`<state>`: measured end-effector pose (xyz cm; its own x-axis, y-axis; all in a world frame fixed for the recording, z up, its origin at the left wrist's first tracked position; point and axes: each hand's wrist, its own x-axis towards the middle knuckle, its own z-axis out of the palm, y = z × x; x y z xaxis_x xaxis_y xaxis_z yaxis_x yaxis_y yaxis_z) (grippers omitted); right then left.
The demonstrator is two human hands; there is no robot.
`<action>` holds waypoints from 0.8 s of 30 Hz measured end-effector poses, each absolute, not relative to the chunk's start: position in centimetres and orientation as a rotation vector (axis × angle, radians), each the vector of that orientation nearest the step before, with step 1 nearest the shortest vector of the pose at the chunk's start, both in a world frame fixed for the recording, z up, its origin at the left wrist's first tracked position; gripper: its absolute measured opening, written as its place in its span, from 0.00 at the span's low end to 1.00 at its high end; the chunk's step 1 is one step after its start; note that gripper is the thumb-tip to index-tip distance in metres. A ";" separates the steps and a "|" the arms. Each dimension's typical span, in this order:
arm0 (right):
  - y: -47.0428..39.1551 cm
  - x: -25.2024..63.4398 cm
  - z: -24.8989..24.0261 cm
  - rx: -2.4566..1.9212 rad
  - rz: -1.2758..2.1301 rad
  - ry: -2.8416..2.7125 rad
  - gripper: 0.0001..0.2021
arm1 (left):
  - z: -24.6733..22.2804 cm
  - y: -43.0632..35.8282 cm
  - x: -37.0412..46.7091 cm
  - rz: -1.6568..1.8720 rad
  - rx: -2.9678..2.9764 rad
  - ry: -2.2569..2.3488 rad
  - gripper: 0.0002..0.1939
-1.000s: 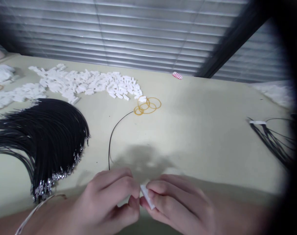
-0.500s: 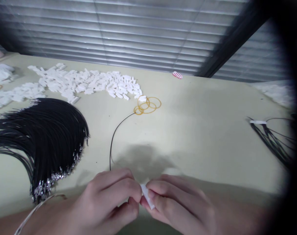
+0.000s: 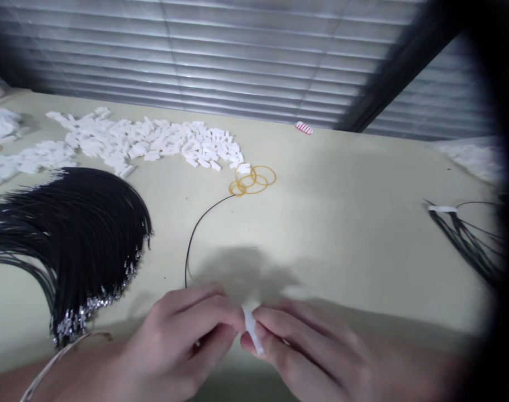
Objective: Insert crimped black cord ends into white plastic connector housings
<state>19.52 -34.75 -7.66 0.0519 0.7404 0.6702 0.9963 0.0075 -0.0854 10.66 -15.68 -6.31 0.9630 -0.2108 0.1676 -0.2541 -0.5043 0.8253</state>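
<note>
Near the bottom centre, my right hand [image 3: 313, 349] pinches a small white piece [image 3: 252, 333] between thumb and finger. My left hand [image 3: 191, 338] is closed beside it, fingertips close against the piece's left side. A thin black cord [image 3: 191, 240] runs from behind my left hand up in a curve to the yellow rubber bands [image 3: 254, 180]. What my left fingers pinch is hidden, though the cord goes in behind them.
A big bundle of black cords with metal ends [image 3: 90, 234] lies at the left. Behind it are many white pieces [image 3: 153, 139]. A smaller cord bundle [image 3: 464, 240] lies right, near a clear bag [image 3: 474, 156]. A red-striped item [image 3: 304, 128] sits by the blinds.
My left thumb and fingers have drawn closer together, and the gap between them has narrowed. The black cord has shifted slightly left near my left hand. The white piece has turned a little more upright.
</note>
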 end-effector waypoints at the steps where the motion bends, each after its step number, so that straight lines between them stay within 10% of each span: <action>1: -34.6 19.6 -7.5 -1.783 -0.612 -1.729 0.06 | -6.5 -15.6 10.7 0.055 2.118 -0.319 0.11; 24: -35.0 19.3 -7.6 -1.833 -0.601 -1.666 0.06 | -6.0 -15.4 10.8 0.003 2.224 -0.401 0.08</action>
<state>19.31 -34.96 -7.61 0.1169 0.7281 0.6754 0.9916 -0.0479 -0.1200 10.76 -15.39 -6.00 0.9485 -0.2844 0.1395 -0.2868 -0.5841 0.7593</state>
